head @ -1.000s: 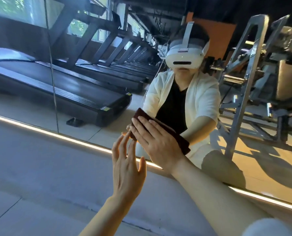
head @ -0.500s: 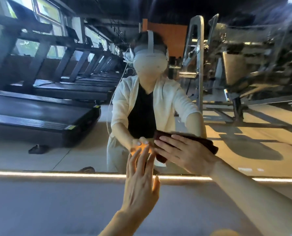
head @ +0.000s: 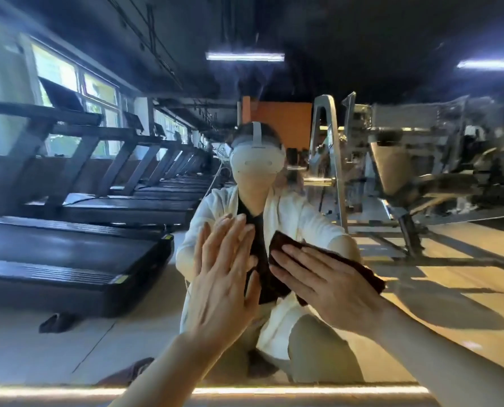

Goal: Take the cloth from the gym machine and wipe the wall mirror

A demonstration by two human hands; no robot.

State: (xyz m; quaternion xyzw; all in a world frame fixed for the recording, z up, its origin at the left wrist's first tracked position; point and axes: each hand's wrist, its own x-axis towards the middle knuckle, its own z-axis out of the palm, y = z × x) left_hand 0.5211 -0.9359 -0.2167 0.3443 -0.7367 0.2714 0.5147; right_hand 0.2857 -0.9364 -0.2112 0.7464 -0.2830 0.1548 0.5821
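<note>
While flat on the wall mirror (head: 421, 39), right hand (head: 330, 284) grip spread over cloth (head: 286, 245), left hand (head: 223, 284) open-fingered.

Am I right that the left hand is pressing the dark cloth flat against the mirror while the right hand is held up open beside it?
Not quite: the head view shows the right hand pressing the dark cloth against the mirror, while the left hand is held up open beside it.

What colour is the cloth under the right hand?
The cloth is dark brown, almost maroon, plain without pattern; the head view shows it, pressed flat by the right hand.
</note>
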